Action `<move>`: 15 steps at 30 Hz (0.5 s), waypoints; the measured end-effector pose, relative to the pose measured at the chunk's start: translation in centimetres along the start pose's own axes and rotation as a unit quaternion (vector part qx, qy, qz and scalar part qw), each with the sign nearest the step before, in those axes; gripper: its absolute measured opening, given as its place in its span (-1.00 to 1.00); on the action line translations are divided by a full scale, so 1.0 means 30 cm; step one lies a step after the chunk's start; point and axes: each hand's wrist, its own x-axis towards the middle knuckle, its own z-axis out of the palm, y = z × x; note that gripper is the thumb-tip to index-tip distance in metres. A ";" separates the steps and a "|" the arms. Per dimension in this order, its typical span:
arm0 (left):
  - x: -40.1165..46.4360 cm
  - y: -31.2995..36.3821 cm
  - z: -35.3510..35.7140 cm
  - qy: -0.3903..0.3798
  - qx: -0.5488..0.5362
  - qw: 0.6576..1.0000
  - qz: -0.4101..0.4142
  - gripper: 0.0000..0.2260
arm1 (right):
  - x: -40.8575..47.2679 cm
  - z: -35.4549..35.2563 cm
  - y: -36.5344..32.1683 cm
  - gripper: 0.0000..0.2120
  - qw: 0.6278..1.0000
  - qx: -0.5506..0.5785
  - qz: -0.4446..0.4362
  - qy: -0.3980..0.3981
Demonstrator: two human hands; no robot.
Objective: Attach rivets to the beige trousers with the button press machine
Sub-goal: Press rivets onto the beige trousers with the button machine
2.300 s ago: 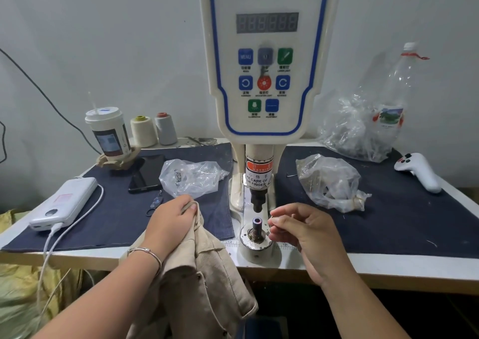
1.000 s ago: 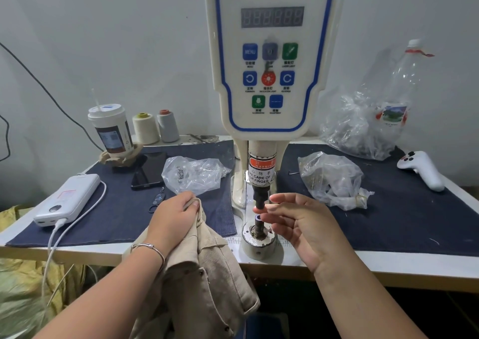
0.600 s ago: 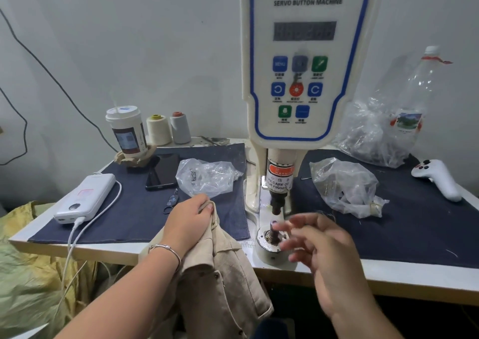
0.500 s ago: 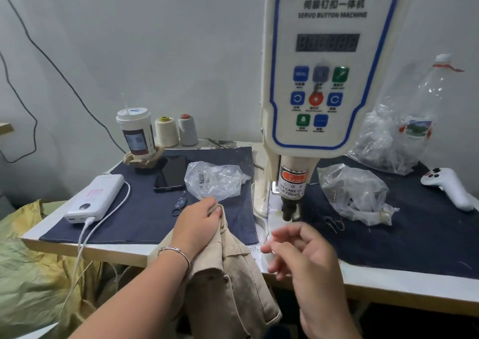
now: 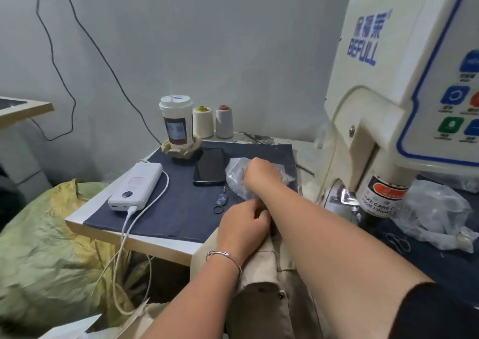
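The beige trousers (image 5: pixel 259 274) hang over the table's front edge, and my left hand (image 5: pixel 242 227) grips their bunched top. My right hand (image 5: pixel 261 174) reaches across my left, down into a clear plastic bag (image 5: pixel 234 180) on the dark blue mat (image 5: pixel 181 209). Its fingertips are hidden in the plastic, so what they hold cannot be seen. The cream button press machine (image 5: pixel 388 79) stands at the right, with its press head (image 5: pixel 381 198) and warning label just right of my forearm. The lower die is hidden behind my arm.
A white power bank (image 5: pixel 136 185) with a cable, a black phone (image 5: pixel 210 166), a drink cup (image 5: pixel 176 123), two thread spools (image 5: pixel 203 121) and a key ring (image 5: pixel 220 205) lie left of the machine. A second plastic bag (image 5: pixel 435 214) sits right of it. A yellow-green sack (image 5: pixel 39 248) lies below left.
My right hand left the die under the press head and crossed left to the plastic bag. My head turned left, so the machine now fills the right edge. My left hand kept hold of the trousers.
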 end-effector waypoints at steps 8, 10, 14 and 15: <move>0.004 -0.008 0.008 0.005 -0.015 1.000 -0.007 -0.70 | 0.049 0.036 -0.022 -0.67 0.999 0.019 -0.041 -0.003; 0.006 -0.007 0.009 0.005 -0.015 1.000 -0.008 -0.69 | 0.049 0.045 -0.020 -0.70 0.999 0.018 -0.051 0.003; 0.007 -0.007 0.011 0.002 -0.009 1.000 -0.009 -0.72 | 0.051 0.053 -0.011 -0.73 0.998 0.023 -0.055 0.031; 0.007 -0.007 0.011 0.001 -0.007 1.000 -0.009 -0.73 | 0.050 0.054 -0.009 -0.72 0.998 0.023 -0.056 0.036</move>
